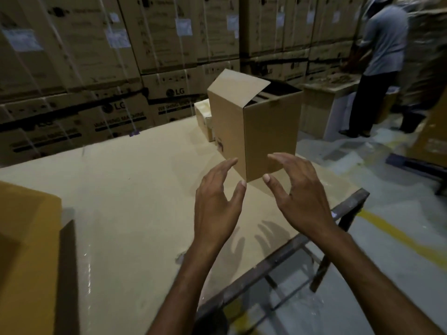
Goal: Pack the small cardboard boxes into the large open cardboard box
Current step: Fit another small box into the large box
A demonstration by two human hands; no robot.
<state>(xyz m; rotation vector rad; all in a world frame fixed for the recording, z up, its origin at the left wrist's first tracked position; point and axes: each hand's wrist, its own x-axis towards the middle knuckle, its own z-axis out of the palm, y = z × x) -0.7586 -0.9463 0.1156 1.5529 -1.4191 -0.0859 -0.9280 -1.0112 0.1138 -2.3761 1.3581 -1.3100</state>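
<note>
Left hand [215,201] and right hand [297,192] empty, fingers spread, just short of the large open box [266,131] at your 12 o'clock. It stands tall near the table [121,189] edge. Risk: a shove toward 3 o'clock tips it off. Small box [202,114] at its 10 o'clock, half hidden; interior too dark to read.

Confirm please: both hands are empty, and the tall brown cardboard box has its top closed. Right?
No: the head view shows the tall brown cardboard box with its top open, one flap raised. The left hand and right hand are empty.
</note>
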